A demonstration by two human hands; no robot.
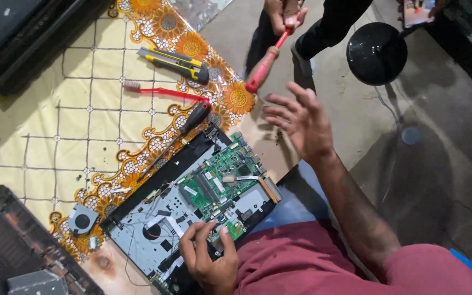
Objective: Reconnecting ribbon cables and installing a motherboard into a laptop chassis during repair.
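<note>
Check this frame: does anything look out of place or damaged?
Yes. The opened laptop chassis hangs partly over the table edge, steadied by the left hand. A loose cooling fan lies apart on the tablecloth.
</note>
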